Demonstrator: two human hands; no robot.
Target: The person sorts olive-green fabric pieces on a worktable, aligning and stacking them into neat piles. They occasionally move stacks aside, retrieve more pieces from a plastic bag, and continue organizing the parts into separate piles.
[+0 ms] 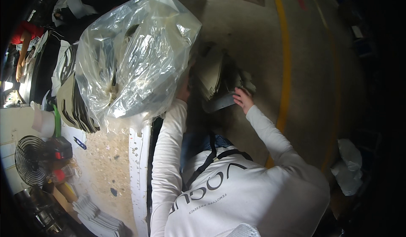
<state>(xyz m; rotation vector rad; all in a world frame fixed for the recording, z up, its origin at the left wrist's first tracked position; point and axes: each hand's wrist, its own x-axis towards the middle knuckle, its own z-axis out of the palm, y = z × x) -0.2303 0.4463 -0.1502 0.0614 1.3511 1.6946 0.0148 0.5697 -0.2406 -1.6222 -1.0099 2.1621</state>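
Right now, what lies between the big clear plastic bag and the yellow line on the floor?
In the head view, a stack of flat pale sheets lies there, with the right hand on its lower edge. Past it, bare concrete reaches the yellow line from the clear plastic bag.

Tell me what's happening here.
A person in a white long-sleeved top bends over a stack of flat cut pieces on the concrete floor. The right hand grips the stack's near edge. The left hand reaches in beside a large clear plastic bag and is partly hidden. More cut pieces lie on the table on the left.
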